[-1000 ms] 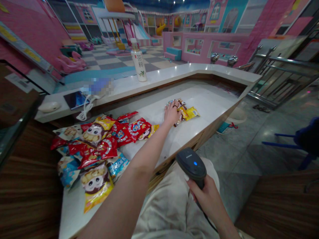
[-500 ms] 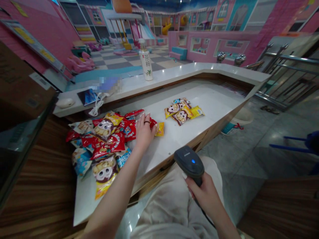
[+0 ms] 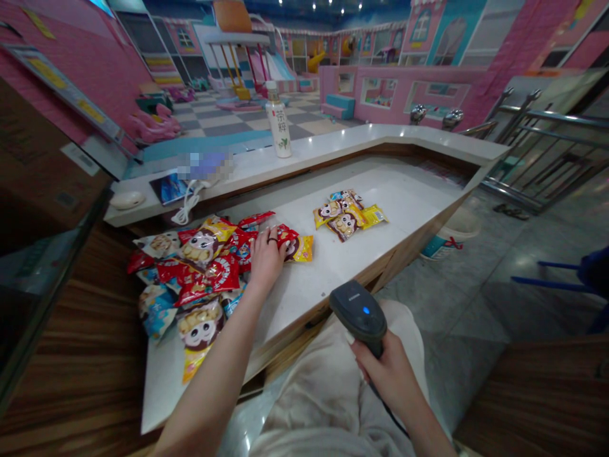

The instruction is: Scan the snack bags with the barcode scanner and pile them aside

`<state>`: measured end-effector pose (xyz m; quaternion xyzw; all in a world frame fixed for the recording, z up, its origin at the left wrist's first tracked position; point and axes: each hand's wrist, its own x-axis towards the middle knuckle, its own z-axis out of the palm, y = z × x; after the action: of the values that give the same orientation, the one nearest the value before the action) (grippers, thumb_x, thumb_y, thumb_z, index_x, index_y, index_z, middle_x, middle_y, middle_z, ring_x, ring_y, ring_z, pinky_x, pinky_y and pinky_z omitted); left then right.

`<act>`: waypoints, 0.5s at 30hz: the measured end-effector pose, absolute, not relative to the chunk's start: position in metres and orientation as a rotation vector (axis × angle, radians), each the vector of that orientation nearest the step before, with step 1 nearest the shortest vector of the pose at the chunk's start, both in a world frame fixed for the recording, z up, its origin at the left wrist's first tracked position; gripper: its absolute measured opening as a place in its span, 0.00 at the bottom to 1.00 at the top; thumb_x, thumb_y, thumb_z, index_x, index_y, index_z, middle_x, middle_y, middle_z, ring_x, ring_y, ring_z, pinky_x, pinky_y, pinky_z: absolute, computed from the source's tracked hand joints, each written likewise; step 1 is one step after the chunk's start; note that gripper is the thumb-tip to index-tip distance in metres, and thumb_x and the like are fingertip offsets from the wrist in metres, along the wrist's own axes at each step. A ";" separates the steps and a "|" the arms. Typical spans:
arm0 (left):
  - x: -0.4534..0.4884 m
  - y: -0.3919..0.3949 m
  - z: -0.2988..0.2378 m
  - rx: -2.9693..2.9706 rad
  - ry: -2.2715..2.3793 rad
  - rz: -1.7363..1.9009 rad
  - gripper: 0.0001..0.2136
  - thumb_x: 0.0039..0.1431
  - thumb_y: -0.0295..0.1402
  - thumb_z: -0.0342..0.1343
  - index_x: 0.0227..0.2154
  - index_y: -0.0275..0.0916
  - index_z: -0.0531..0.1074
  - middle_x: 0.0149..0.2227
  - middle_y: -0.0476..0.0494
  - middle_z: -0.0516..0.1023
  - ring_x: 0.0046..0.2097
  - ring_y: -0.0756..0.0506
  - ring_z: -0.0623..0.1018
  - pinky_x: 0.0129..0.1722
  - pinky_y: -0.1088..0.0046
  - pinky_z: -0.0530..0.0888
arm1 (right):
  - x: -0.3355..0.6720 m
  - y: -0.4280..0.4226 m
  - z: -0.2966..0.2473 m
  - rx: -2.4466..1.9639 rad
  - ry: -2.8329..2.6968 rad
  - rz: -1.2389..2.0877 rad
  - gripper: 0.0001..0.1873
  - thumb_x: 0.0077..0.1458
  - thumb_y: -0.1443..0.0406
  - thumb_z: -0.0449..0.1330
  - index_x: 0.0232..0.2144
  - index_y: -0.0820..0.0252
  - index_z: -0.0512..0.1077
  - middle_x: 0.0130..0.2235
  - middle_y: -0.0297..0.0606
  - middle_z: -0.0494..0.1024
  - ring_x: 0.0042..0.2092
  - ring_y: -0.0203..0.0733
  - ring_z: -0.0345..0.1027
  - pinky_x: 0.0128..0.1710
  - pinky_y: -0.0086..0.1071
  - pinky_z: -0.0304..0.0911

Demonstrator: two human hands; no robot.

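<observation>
Packets (image 3: pixel 202 273) of snacks, in red, yellow and blue, lie heaped on the left part of the white surface (image 3: pixel 390 190). The left hand (image 3: pixel 267 255) rests palm down at the right side of that heap, touching a red packet (image 3: pixel 287 233); its fingers lie over the foil (one wears a dark ring), but whether they are clamped on it I cannot tell. The right hand (image 3: pixel 391 357) has its fingers wrapped around the handle of a dark scanner (image 3: pixel 358 310) with a lit blue light, held above the person's lap, near the front edge. A smaller group of packets (image 3: pixel 344 219), mostly yellow and brown with one blue, lies farther right, apart from the heap. On the raised ledge (image 3: pixel 342 138) behind, a labelled bottle (image 3: pixel 280 130) stands upright; to its left are a phone (image 3: pixel 170 187), a white cable (image 3: pixel 184 209) and a rounded white object (image 3: pixel 127 200).
</observation>
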<state>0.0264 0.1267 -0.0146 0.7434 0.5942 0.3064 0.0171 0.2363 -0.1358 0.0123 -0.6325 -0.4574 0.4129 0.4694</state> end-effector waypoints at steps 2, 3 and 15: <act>0.026 0.123 -0.008 2.239 1.822 1.001 0.27 0.65 0.39 0.51 0.64 0.32 0.64 0.63 0.24 0.67 0.64 0.29 0.66 0.64 0.45 0.59 | 0.236 -0.136 0.013 -1.549 -1.141 0.997 0.10 0.55 0.59 0.60 0.26 0.58 0.69 0.19 0.29 0.67 0.20 0.36 0.61 0.21 0.28 0.57; 0.027 0.120 -0.004 2.191 1.792 1.041 0.26 0.65 0.39 0.51 0.63 0.32 0.64 0.62 0.24 0.68 0.64 0.30 0.67 0.64 0.47 0.60 | 0.235 -0.136 0.014 -1.550 -1.155 0.983 0.10 0.55 0.59 0.60 0.26 0.58 0.69 0.19 0.29 0.67 0.21 0.36 0.61 0.21 0.28 0.57; 0.056 0.037 0.002 0.468 0.873 1.250 0.13 0.65 0.42 0.56 0.43 0.38 0.78 0.45 0.41 0.84 0.46 0.43 0.83 0.53 0.65 0.77 | 0.229 -0.134 0.020 -1.538 -1.126 1.030 0.10 0.54 0.59 0.60 0.26 0.58 0.68 0.18 0.27 0.66 0.19 0.35 0.61 0.19 0.27 0.57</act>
<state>0.0562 0.0374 0.0021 0.2100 0.3915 0.5607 0.6987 0.2290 -0.1342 0.0199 -0.6273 -0.4592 0.4200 0.4683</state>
